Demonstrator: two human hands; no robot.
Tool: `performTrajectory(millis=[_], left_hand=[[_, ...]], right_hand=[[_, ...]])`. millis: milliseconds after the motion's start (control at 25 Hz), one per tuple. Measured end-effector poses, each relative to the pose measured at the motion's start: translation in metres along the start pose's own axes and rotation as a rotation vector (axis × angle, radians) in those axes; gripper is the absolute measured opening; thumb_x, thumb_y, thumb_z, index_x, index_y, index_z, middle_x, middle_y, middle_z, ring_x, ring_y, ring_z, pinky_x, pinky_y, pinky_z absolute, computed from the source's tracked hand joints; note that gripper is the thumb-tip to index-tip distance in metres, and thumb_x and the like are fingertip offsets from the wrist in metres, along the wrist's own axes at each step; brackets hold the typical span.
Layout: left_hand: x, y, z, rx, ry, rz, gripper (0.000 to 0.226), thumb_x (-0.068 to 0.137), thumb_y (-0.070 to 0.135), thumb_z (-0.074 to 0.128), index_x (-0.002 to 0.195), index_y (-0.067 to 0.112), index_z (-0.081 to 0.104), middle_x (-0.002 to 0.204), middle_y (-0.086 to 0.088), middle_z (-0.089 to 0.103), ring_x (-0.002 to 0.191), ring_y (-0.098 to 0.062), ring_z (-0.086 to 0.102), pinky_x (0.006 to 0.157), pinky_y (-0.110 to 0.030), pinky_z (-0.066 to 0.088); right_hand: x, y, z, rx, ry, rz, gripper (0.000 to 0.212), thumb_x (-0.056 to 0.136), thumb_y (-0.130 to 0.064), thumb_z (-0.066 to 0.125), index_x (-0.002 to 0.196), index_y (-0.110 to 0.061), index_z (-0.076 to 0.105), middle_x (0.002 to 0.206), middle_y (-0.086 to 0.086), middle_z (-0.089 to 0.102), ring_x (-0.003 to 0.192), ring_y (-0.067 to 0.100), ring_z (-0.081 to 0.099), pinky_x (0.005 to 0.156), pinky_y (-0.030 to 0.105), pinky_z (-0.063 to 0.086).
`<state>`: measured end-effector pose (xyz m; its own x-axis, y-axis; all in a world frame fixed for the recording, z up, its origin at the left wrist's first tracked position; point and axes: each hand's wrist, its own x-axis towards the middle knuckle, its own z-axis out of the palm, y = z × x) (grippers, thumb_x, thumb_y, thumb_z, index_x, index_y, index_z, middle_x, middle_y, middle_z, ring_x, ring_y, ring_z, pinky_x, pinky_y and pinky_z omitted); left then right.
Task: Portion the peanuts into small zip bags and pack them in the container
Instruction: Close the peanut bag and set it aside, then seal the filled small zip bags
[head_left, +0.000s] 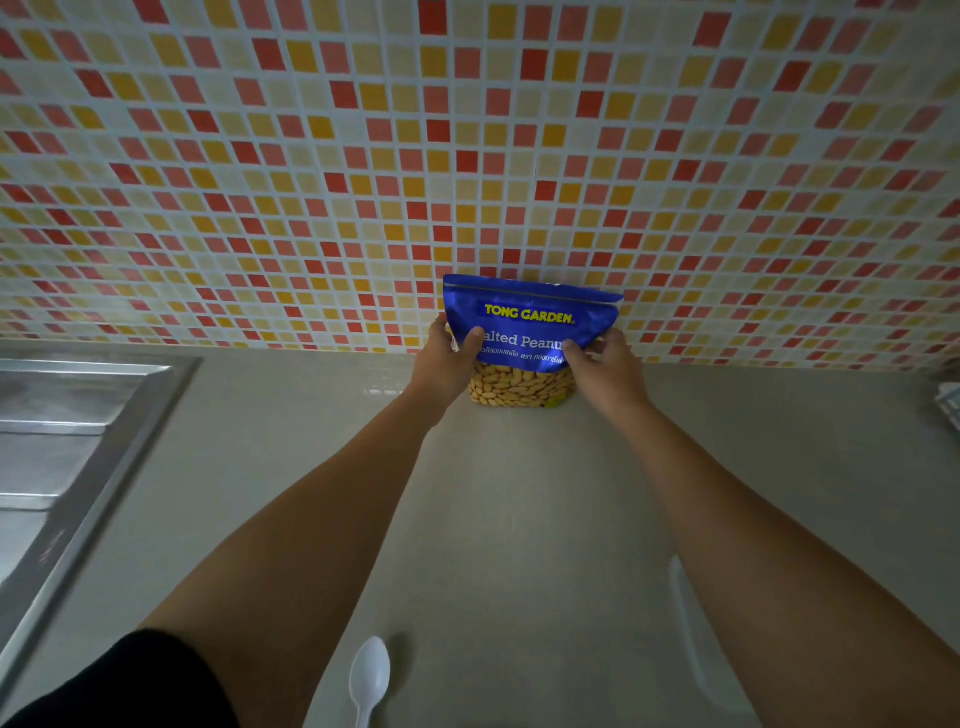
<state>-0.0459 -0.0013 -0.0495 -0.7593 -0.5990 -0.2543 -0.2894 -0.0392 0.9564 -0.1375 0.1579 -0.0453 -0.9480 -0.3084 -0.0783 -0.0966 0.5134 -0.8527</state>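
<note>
Writing: "TONG GARDEN", "Salted Peanu…" partly covered, on blue peanut bag (530, 322).
Bag: upright against tiled wall (311, 156), on counter (509, 493), sealed top up.
Grip: left hand (444, 364) and right hand (605, 366) clasp its sides.
Near: white spoon (370, 678).

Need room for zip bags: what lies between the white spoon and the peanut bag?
Bare counter only, in the head view, from the spoon up to the peanut bag.

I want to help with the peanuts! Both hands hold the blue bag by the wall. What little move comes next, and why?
Probably draw the peanut bag closer: the left hand and right hand grip it against the tiled wall, far from the spoon.
</note>
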Motion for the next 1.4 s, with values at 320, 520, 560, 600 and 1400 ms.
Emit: performTrajectory(millis=[320,520,560,600,1400], left_hand=[[-0.072,0.017,-0.023,0.324,0.046,-0.011,0.053,0.095,0.035,0.048,0.138,0.006,0.036,0.139,-0.012,0.045,0.131,-0.026,0.041,0.097,-0.030,0.036],[-0.183,-0.032,-0.050,0.587,-0.077,0.109,0.043,0.093,0.029,0.054,0.131,0.010,0.051,0.123,-0.005,0.060,0.120,-0.021,0.055,0.098,-0.020,0.035],[-0.207,-0.045,-0.057,0.605,-0.103,0.106,0.044,0.092,0.027,0.055,0.134,0.011,0.049,0.130,-0.005,0.058,0.121,-0.018,0.055,0.096,-0.016,0.034],[-0.231,-0.060,-0.064,0.617,-0.127,0.096,0.044,0.092,0.026,0.056,0.134,0.012,0.050,0.133,-0.005,0.057,0.121,-0.017,0.055,0.094,-0.012,0.033],[-0.311,-0.115,-0.057,0.483,-0.183,0.014,0.010,0.082,0.013,0.067,0.087,0.015,0.057,0.076,0.003,0.062,0.069,-0.009,0.057,0.060,-0.007,0.041]], right_hand=[[-0.065,-0.012,-0.009,-0.219,-0.072,-0.019,0.045,0.088,-0.025,0.059,0.124,0.001,0.049,0.118,0.019,0.062,0.112,0.033,0.057,0.089,0.031,0.042],[-0.184,0.022,-0.003,-0.339,-0.357,-0.296,0.037,0.085,-0.013,0.062,0.120,0.000,0.056,0.113,0.019,0.063,0.103,0.029,0.062,0.094,0.033,0.045],[-0.207,0.031,-0.004,-0.372,-0.421,-0.347,0.035,0.085,-0.012,0.061,0.118,0.000,0.057,0.111,0.018,0.063,0.101,0.028,0.062,0.093,0.032,0.045],[-0.229,0.042,-0.006,-0.407,-0.486,-0.381,0.033,0.086,-0.011,0.061,0.117,-0.002,0.058,0.111,0.016,0.063,0.100,0.027,0.062,0.093,0.031,0.045],[-0.294,0.070,0.000,-0.199,-0.581,-0.243,0.008,0.084,-0.018,0.066,0.090,-0.020,0.061,0.075,-0.007,0.067,0.077,0.008,0.062,0.074,0.020,0.047]])
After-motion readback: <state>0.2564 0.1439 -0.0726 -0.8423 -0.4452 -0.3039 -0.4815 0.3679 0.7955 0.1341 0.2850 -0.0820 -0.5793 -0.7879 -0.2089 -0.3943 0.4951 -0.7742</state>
